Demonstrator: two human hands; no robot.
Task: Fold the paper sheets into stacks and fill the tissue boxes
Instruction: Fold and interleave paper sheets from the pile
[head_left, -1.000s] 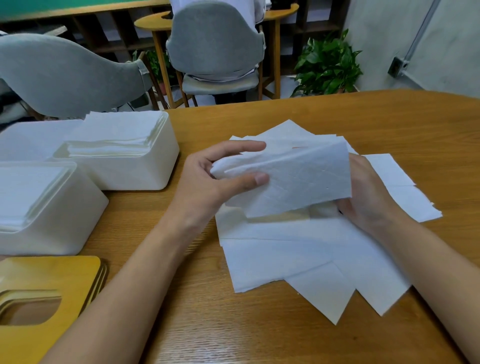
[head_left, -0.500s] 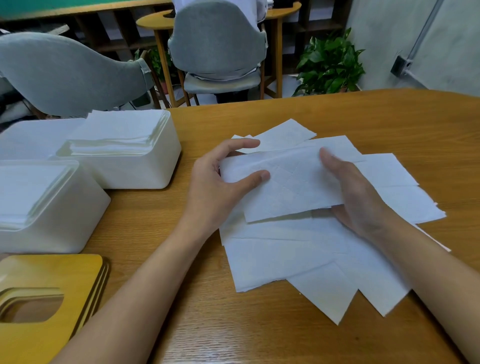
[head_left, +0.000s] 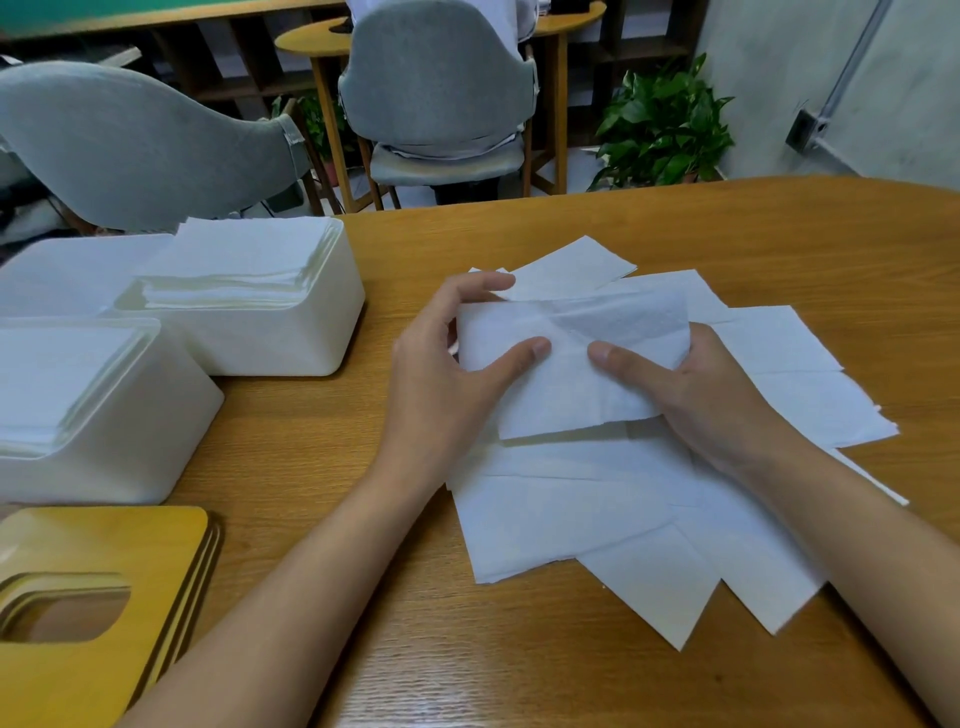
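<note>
- The far tissue box is white and lidless, and a stack of folded sheets rises above its rim.
- The near tissue box, also open, holds sheets up to about its rim.
- Wooden lids with oval slots lie stacked at the table's near left corner.
- The folded sheet is held just above the loose sheets, which are fanned out at mid-table.
- The left hand pinches its left end, with the thumb on top and the fingers curled behind.
- The right hand pinches the right end in the same way.
- Bare table lies beyond and to the right of the sheets, and a strip of it separates them from the boxes.
</note>
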